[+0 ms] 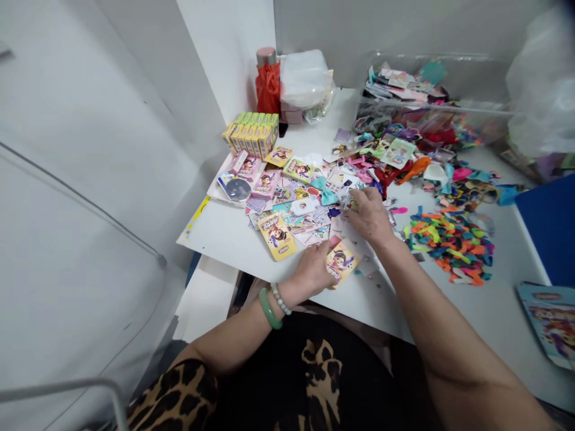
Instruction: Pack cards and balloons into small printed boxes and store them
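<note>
My left hand (314, 268) is closed around a small yellow cartoon-printed box (342, 262) near the table's front edge. My right hand (372, 216) reaches over the heap of small items, its fingers bent together at a pale, shiny piece I cannot make out. Around it lie a teal bow (329, 197), a white rounded case (302, 206) and many stickers and paper cards. Another yellow box (277, 236) lies flat left of my left hand. Further back rest a yellow-green box (299, 170) and a pink box (266, 183).
Stacked yellow and green boxes (252, 134) stand at the back left, near a red-wrapped bottle (268, 84). A clear bin (476, 108) of cards stands at the back right. Colourful balloon-like pieces (453, 242) lie right of my right arm. A blue printed package (550, 323) sits far right.
</note>
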Demonstrator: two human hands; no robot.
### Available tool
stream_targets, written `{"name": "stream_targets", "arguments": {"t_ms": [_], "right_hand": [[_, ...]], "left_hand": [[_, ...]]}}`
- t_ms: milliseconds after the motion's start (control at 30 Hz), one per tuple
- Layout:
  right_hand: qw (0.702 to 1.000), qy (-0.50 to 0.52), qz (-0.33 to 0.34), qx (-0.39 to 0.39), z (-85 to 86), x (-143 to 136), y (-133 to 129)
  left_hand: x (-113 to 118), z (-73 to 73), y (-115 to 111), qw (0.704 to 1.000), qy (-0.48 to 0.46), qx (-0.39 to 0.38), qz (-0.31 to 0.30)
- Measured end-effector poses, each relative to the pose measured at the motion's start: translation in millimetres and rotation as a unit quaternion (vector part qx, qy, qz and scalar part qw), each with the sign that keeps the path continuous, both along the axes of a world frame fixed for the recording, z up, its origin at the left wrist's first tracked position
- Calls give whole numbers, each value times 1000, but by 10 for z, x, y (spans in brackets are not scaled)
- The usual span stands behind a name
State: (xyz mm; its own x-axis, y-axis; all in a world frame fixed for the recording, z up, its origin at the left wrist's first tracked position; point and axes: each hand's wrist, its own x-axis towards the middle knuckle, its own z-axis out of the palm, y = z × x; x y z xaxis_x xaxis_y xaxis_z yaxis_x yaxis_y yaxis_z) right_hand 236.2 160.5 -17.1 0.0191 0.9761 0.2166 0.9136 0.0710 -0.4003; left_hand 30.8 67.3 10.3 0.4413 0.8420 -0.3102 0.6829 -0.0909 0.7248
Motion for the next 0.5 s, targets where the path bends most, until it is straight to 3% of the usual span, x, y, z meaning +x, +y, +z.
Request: {"name": "stream_targets", "arguments": {"t_ms": [67, 133, 200, 300, 400, 500], "right_hand": [[998, 37, 13, 46, -21, 74, -77], [991, 109, -5, 78, 16, 125, -235], [968, 227, -53, 87, 102, 114, -466], [903, 418, -97, 37, 241, -55, -862], [848, 525, -10, -68, 293, -327, -1138], [813, 570, 80, -89, 319, -533, -1155]], "left_hand": [[-9, -4, 32, 994, -51, -93, 9], [-45, -9, 66, 968, -158, -188, 54], [-104, -1, 127, 909, -287, -270, 135], [-215, 62, 259, 791, -429, -365, 237], [-297, 176, 341, 699, -501, -429, 275], [-304, 261, 296, 644, -533, -490, 249]]}}
